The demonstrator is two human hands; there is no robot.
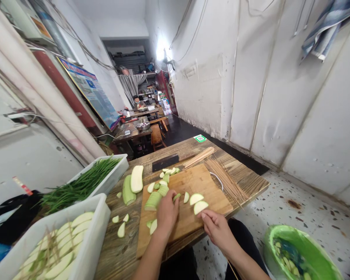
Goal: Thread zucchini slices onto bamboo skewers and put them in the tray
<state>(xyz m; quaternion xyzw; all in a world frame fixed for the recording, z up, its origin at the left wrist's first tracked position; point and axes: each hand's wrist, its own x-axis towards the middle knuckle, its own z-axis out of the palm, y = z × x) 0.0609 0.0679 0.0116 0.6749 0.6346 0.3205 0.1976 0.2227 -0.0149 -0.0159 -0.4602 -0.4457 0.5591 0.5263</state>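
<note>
On the wooden cutting board (189,181), my left hand (168,210) is bent over a row of pale green zucchini slices (153,200). Its fingertips pinch a small slice (176,197). My right hand (217,227) is closed at the board's near edge, around a thin bamboo skewer (231,269) whose tail shows below the wrist. Right at its fingertips are two half-moon slices (200,207); whether the skewer passes through both is hidden. To the left lie a green zucchini piece (128,191) and a paler one (137,179).
Behind the board lie a cleaver (165,163) and loose skewers (226,179). Left stand a white bin of skewered slices (100,217) and a bin of green stalks (122,166). A green tub (309,237) sits on the floor at right. A person (140,104) sits far back.
</note>
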